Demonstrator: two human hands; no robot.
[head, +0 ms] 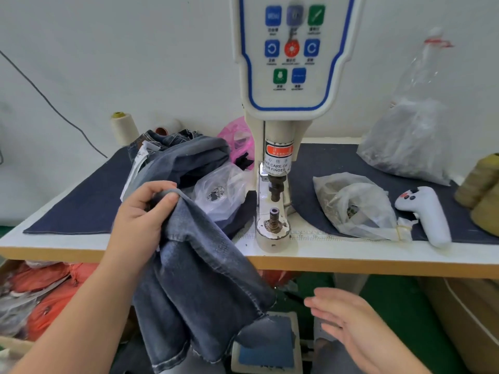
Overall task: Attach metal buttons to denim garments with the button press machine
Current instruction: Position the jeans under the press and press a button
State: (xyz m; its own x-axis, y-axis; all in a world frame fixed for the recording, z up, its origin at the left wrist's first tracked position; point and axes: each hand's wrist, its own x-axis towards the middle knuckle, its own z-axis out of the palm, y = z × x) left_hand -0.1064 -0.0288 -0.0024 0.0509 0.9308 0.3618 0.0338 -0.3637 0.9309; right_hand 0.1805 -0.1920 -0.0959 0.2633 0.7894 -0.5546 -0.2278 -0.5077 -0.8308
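Right hand [348, 317] spread near, holding nothing, left hand [143, 214] pinching jeans [199, 279] left of press [275, 184], two clear bags on table [351, 256], left bag [218, 195] with buttons, right bag [353, 206] with small metal parts

Place: garment workshop | Signs: button press machine [280, 109] with a finger-warning label on a white worktable [351, 255] | thread cones [122, 128] by the wall | piled denim garments [178, 155] | plastic bags of metal parts [353, 203]
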